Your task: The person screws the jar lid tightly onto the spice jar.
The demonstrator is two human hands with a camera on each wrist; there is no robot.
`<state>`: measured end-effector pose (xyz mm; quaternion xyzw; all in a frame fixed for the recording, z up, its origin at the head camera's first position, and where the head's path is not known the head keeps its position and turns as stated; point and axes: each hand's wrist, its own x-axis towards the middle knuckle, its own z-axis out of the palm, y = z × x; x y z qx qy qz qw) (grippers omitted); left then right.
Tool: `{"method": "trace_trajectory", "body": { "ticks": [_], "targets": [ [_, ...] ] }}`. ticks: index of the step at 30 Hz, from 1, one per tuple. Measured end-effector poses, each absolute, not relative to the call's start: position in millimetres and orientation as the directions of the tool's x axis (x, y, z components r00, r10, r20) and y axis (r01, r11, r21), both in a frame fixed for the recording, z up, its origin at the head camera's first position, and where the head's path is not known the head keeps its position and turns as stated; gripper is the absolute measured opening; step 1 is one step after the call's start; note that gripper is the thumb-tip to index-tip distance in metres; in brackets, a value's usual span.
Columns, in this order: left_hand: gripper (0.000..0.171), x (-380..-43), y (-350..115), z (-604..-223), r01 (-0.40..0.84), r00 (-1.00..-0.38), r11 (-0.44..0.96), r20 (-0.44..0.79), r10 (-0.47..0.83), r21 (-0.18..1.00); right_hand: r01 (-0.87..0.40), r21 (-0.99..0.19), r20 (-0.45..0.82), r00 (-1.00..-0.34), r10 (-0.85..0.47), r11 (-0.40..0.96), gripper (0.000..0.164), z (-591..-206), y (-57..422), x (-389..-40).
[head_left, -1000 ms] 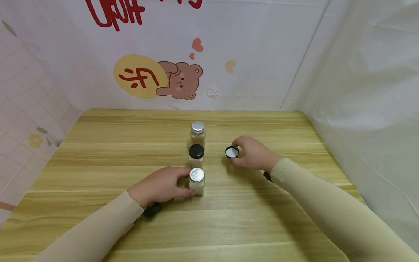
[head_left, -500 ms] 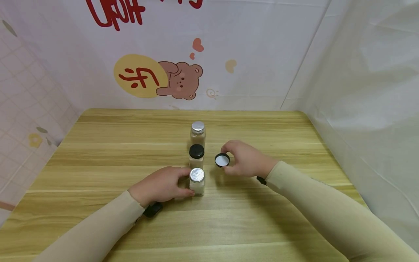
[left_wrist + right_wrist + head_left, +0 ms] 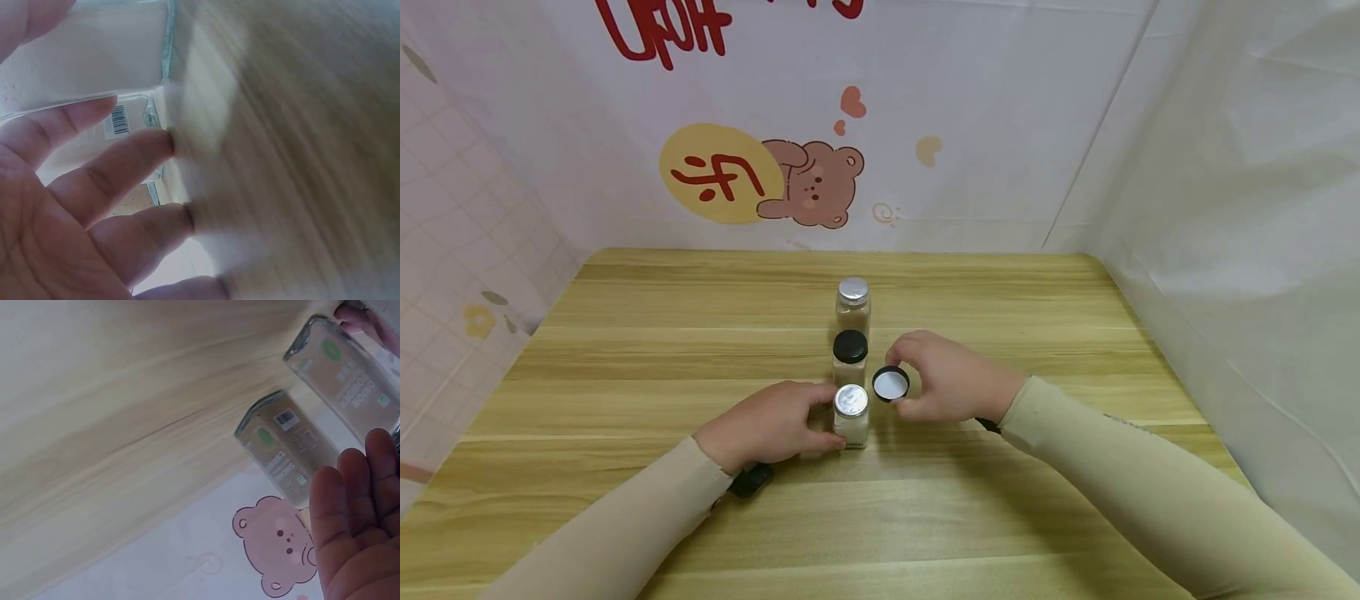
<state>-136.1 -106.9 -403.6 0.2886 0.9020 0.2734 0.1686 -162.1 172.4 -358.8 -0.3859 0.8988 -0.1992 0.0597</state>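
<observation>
Cap travel: the black screw cap (image 3: 891, 384) and the right hand (image 3: 951, 379) have shifted left and toward the camera since the earlier head frames; I now read the cap just to the right of the front powder jar (image 3: 852, 427).
Cap build: round, thin dark rim, flat white liner facing the head camera.
Right fingers: thumb and forefinger pinch the cap's edge; in the right wrist view I see three other fingers extended, side by side.
Left fingers: the left hand (image 3: 771, 423) holds the front powder jar between thumb and forefinger; the other fingertips meet the tabletop (image 3: 700, 308).
Front jar build: clear glass, square-sided, pale contents, round silver top; upright.
Middle jar: the middle powder jar (image 3: 850, 372) stands directly behind, under a smooth black lid (image 3: 850, 346).
Rear jar: the rear powder jar (image 3: 853, 315) is tan-filled clear glass with a silver top; the right wrist view shows a green mark.
Tabletop: wood-patterned, streaked grain, rounded far corners.
Backdrop: creased white sheet (image 3: 992, 108) with a brown bear print (image 3: 823, 187).
Unchanged: left hand grip and all three jar positions match the earlier frames.
</observation>
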Motion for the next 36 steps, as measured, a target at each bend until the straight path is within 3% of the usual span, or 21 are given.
{"method": "trace_trajectory", "body": {
  "ticks": [14, 36],
  "targets": [
    [0.038, -136.4, -107.5, -402.9, 0.441, -0.771, 0.682, -0.143, 0.621, 0.582, -0.72, -0.363, 0.084, -0.658, -0.748, 0.592, 0.041, -359.4, 165.9, -158.0],
    [0.039, -134.6, -104.7, -401.3, 0.42, -0.787, 0.709, -0.163, 0.596, 0.566, -0.733, -0.359, 0.136, -0.654, -0.745, 0.578, 0.041, -359.8, 165.1, -156.5]
  ]
}}
